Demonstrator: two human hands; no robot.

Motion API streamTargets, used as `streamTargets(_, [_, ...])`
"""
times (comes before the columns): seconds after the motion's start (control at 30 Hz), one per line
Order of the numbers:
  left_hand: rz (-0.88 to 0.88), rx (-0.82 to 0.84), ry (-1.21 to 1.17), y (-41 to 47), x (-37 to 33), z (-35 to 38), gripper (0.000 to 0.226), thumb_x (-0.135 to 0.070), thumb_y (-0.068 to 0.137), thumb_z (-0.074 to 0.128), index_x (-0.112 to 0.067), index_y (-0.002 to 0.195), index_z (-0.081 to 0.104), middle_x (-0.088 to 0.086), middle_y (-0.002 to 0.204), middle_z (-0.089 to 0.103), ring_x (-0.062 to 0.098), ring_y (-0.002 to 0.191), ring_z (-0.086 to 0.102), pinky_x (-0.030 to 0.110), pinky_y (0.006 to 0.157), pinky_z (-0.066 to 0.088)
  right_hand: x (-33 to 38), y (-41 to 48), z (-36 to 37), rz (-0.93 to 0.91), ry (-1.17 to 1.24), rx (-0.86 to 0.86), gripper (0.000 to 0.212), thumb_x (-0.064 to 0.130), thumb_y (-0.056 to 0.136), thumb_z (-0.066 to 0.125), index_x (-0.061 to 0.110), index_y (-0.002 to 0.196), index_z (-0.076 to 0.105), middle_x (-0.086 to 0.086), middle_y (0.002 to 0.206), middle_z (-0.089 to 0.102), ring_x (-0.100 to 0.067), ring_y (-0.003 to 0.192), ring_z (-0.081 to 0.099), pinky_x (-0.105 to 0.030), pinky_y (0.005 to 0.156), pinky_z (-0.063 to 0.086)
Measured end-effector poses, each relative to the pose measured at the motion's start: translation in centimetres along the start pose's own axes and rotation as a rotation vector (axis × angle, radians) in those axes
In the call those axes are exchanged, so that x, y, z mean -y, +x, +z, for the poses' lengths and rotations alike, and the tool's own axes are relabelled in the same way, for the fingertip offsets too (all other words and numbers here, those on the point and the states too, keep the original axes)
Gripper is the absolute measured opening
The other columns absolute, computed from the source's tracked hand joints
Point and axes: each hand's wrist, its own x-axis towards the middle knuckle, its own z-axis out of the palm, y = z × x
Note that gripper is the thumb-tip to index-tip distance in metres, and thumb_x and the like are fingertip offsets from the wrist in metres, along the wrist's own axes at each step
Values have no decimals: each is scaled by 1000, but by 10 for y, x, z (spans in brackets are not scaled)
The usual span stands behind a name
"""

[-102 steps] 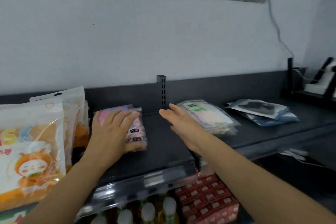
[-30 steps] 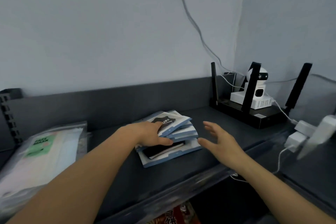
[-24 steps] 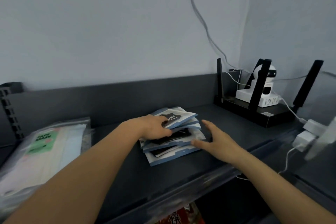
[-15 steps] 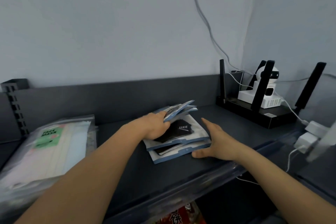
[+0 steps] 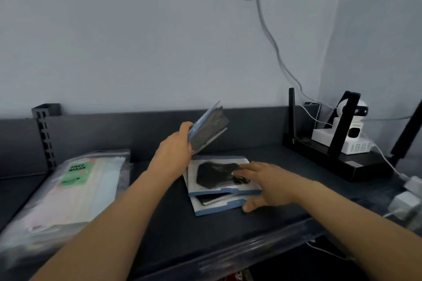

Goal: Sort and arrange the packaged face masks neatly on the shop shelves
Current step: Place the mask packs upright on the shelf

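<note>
Head view: a green label (image 5: 76, 172) reading "FACE MASK" marks the clear pack (image 5: 68, 203) at the left of the shelf (image 5: 159, 223). The left hand (image 5: 175, 150) grips several blue-edged mask packs (image 5: 209, 130), now lifted higher and tilted steeper than half a second ago. The right hand (image 5: 267, 183) lies open, fingers flat on the remaining stack (image 5: 205, 177) mid-shelf.

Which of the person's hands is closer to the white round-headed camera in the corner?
Right. The right hand rests on the stacked blue-edged mask packs, left of the white camera; the left hand holds lifted packs farther left.
</note>
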Motion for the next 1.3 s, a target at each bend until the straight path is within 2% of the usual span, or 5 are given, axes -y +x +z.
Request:
streamTargets(0.2, [135, -66, 101, -7, 0, -8, 90, 3, 90, 40, -52, 140, -11, 3, 155, 12, 20, 58, 51, 33, 54, 45, 0, 8, 1, -95, -70, -83, 84, 69, 81, 48, 33, 149, 14, 7, 158, 12, -16, 141, 23, -32, 113, 26])
streamTargets(0.63, [117, -56, 157, -2, 2, -9, 102, 3, 90, 41, -64, 120, -29, -2, 153, 14, 15, 74, 50, 29, 61, 48, -2, 40, 10, -125, -332, -130, 82, 71, 76, 0, 33, 149, 1, -4, 156, 18, -23, 138, 31, -37, 102, 42])
streamTargets(0.9, [92, -131, 96, 2, 18, -10, 108, -3, 90, 48, -64, 119, -36, -5, 149, 21, 23, 98, 58, 36, 72, 51, 6, 66, 4, -275, -476, -386, 114, 35, 48, 82, 22, 147, 27, -2, 124, 63, -17, 97, 68, -30, 74, 58])
streamTargets(1.13, [63, -172, 34, 0, 23, -14, 104, -2, 90, 45, -62, 122, -34, -12, 144, 26, 19, 88, 57, 30, 63, 38, 23, 73, -10, -187, -211, -508, 91, 12, 64, 70, 30, 143, 29, 7, 134, 52, -14, 110, 60, -23, 85, 48])
streamTargets(1.3, [60, -175, 32, -2, 18, -19, 108, 0, 88, 48, -58, 123, -36, -9, 143, 27, 21, 84, 58, 29, 62, 39, 18, 62, -16, -180, -344, -406, 123, 27, 22, 87, 28, 135, 40, 5, 111, 69, -5, 67, 68, -14, 42, 45])
